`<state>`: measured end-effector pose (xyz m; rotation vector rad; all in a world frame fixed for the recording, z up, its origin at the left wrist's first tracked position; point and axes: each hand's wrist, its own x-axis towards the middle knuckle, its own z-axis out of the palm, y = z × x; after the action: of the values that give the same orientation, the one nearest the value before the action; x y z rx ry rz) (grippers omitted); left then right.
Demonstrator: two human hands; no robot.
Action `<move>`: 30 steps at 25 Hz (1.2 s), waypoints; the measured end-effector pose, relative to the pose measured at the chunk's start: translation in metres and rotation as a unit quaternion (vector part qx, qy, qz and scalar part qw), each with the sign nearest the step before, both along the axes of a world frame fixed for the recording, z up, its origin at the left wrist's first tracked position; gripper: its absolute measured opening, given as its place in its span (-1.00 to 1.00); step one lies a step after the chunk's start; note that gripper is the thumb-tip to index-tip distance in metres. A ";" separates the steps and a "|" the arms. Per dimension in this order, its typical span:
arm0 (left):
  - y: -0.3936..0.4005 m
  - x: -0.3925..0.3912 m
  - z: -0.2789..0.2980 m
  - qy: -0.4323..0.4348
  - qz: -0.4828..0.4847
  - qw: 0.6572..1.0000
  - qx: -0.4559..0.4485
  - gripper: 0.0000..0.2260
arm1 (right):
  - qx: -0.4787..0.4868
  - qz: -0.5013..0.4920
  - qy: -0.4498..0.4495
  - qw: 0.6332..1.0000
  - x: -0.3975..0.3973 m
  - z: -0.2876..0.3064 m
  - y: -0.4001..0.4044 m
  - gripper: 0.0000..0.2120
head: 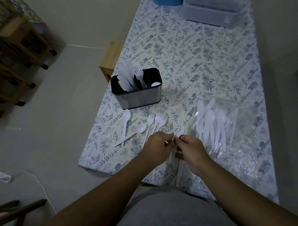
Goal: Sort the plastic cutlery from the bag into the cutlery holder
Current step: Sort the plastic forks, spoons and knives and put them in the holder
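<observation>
A black and steel cutlery holder [138, 98] stands on the table's left side, with knives, forks and one spoon in its three compartments. In front of it lie two loose white spoons [126, 116] and several white forks [158, 120]. A clear plastic bag [238, 145] at the right holds more white spoons, forks and knives. Near the front edge my left hand [157, 147] and my right hand [192, 149] meet, both pinching a small bunch of white forks [179, 129] whose tines point away from me.
A floral cloth covers the table [201, 56]. A translucent plastic box [212, 12] and a blue object [167, 2] stand at the far end. A wooden stool [111, 58] and wooden shelving [19, 56] are left of the table; white cables [40, 182] lie on the floor.
</observation>
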<state>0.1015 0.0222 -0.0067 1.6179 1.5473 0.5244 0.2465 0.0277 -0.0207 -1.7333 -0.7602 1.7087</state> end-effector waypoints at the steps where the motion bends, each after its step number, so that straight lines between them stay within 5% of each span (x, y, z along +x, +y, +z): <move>1: 0.002 -0.003 0.002 -0.020 -0.006 1.000 -0.017 -0.79 | -0.009 -0.013 0.032 0.999 0.000 0.001 0.000 -0.84; 4: 0.005 -0.011 0.003 -0.030 -0.026 0.999 -0.028 -0.76 | -0.037 -0.035 0.113 0.992 0.000 0.005 -0.002 -0.83; 7: 0.004 -0.014 -0.007 -0.005 -0.061 0.998 -0.005 -0.80 | -0.046 -0.026 0.098 0.994 0.001 0.002 -0.003 -0.82; 12: 0.022 -0.020 -0.025 0.135 0.090 0.987 0.009 -0.83 | -0.058 -0.012 0.058 0.997 0.003 -0.004 -0.003 -0.65; 19: 0.040 -0.011 -0.040 0.202 0.093 0.973 -0.062 -0.88 | -0.058 -0.013 0.027 0.998 0.007 -0.005 -0.002 -0.61; 30: -0.008 -0.004 -0.009 -0.067 0.099 0.992 -0.048 -0.78 | -0.038 -0.015 0.060 0.997 -0.003 0.000 0.002 -0.90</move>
<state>0.0970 0.0144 -0.0155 1.3376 1.6153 0.6417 0.2431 0.0294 -0.0203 -1.6657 -0.6208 1.8255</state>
